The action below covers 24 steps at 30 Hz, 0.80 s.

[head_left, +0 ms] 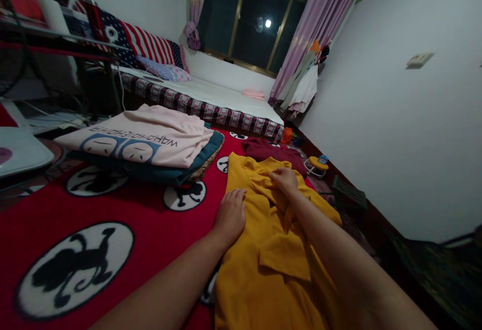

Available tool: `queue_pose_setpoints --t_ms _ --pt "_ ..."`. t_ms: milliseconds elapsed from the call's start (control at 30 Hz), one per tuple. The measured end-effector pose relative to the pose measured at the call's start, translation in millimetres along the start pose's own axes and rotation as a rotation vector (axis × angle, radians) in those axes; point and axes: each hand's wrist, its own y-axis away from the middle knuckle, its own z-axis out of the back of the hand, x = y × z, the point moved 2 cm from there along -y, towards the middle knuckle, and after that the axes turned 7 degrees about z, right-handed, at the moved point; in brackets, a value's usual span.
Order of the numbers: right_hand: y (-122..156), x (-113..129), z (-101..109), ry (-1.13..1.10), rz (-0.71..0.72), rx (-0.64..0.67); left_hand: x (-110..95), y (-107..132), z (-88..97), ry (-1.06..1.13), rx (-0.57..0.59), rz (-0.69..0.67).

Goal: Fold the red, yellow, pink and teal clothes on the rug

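A mustard-yellow garment [259, 269] with a pocket-like flap and loose folds lies spread over a red blanket [150, 239]; its exact kind is unclear. My left hand [230, 215] lies on its left edge, palm down, fingers stretched out and slightly bent. Near the garment's far end, my right hand [285, 179] pinches a fold of the yellow cloth. Just beyond it is a dark red piece of clothing [265, 150]. On the blanket to the left sits a stack of folded clothes, topped by a pale pink shirt [165, 124] with a blue print, over a teal garment [181, 173].
A bed [211, 94] with a white top and patterned side stands under the window. At the far left is a cluttered table [56, 38], with a white surface [22, 151] below it. On the right, a yellow-seated stool [318, 164] stands by the wall. Clothes [304, 89] hang beside the curtain.
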Motion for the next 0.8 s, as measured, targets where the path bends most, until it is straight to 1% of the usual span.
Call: queue_pose_setpoints --t_ms 67,100,200,233,267,333,367,400,467,533,567,633,667,733,800 --pt "1.7 -4.1 2.8 0.073 -0.014 -0.074 -1.3 0.1 0.0 -0.029 0.010 -0.013" --pt "2.6 -5.1 3.2 0.125 -0.008 -0.078 -1.9 0.2 0.0 -0.045 0.013 -0.024" --pt "4.0 -1.3 0.5 0.255 0.047 -0.009 -2.8 0.6 -0.1 -0.085 0.015 -0.058" --pt "3.9 2.4 -0.6 0.266 0.072 -0.016 -2.7 0.8 -0.4 -0.090 0.015 -0.066" --pt "3.5 7.2 -1.7 0.259 0.109 -0.051 -2.4 0.9 -0.9 -0.091 0.014 -0.070" --pt "2.4 18.8 -5.1 0.212 0.232 -0.136 -1.6 1.2 -1.8 -0.090 0.014 -0.071" --pt "1.7 24.6 -8.3 0.187 0.309 -0.142 -1.3 1.4 -2.1 -0.091 0.018 -0.073" --pt "0.8 29.7 -12.3 0.172 0.380 -0.117 -1.2 1.6 -2.2 -0.096 0.027 -0.074" --pt "-2.0 36.8 -20.6 0.184 0.472 -0.004 -1.6 2.3 -1.3 -0.113 0.058 -0.073" --pt "-6.7 39.1 -24.7 0.224 0.480 0.102 -2.8 3.0 1.0 -0.129 0.103 -0.076" --pt "-9.4 38.9 -24.1 0.242 0.471 0.133 -3.5 3.2 2.5 -0.135 0.126 -0.079" --pt "-13.8 35.9 -17.4 0.255 0.454 0.159 -5.0 3.0 5.1 -0.147 0.177 -0.101" --pt "-14.7 32.9 -11.7 0.245 0.443 0.147 -5.6 2.7 5.9 -0.156 0.212 -0.122" --pt "-11.9 23.4 2.8 0.186 0.402 0.071 -6.4 1.8 6.1 -0.176 0.302 -0.180" --pt "-0.4 11.4 19.6 0.079 0.371 -0.030 -6.5 0.7 5.5 -0.196 0.384 -0.235"
